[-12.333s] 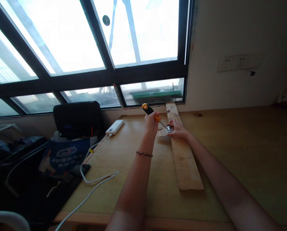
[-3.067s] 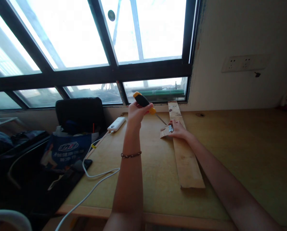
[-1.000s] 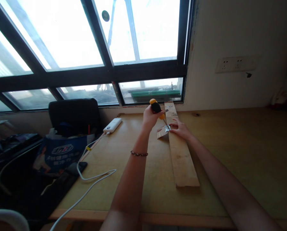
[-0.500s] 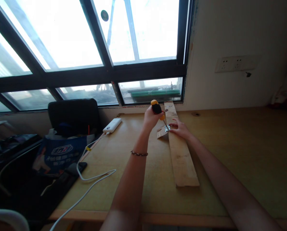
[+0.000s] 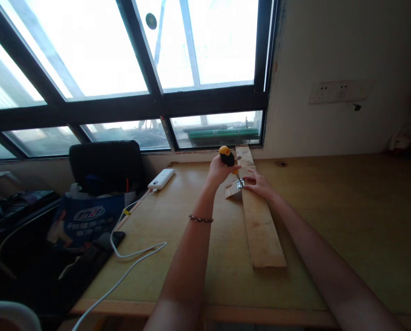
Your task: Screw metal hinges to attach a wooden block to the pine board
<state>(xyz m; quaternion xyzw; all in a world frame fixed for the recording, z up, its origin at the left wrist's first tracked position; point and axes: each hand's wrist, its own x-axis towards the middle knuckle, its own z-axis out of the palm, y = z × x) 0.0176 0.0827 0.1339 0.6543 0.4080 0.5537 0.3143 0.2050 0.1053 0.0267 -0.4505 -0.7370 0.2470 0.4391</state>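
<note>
My left hand [image 5: 219, 171] is wrapped round a screwdriver [image 5: 226, 157] with a yellow and black handle. Its shaft slants down to a small metal hinge [image 5: 240, 184] at the left edge of a long wooden plank [image 5: 263, 230]. A short piece of wood [image 5: 231, 190] sticks out to the left under the hinge, slightly tilted. On the plank lies my right hand [image 5: 259, 185], its thumb and fingertips closed in at the hinge beside the screwdriver's tip. Any screw there is too small to make out.
The plank lies lengthwise on a wooden table [image 5: 329, 220], its far end near the window. Left of my arm are a white power bank [image 5: 161, 179] and its white cable [image 5: 139, 253]. A black chair [image 5: 105, 163] holding a blue bag [image 5: 84, 218] stands beyond the table's left edge.
My left hand and the screwdriver handle have shifted slightly right and down, leaving the screwdriver more upright. The tip stays at the hinge, and my right hand has barely moved.
</note>
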